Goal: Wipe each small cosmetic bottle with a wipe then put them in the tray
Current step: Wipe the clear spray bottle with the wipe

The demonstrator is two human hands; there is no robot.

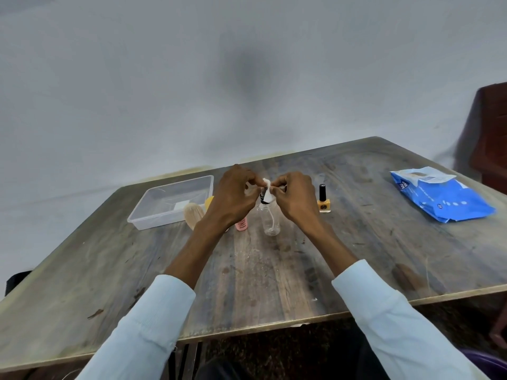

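While both hands meet over the worktop (274, 270), we see the left hand (233, 196) and right hand (295, 198) each pinching a small white wipe (266, 185) at the pump top of the clear bottle (270, 218), fingers curled. The bottle stands upright mid-worktop. The clear tray (153, 212) sits to the left, well apart. An orange nail polish bottle (323, 201) stands just right of the right hand. A blue wipes pack (441, 198) lies far right.
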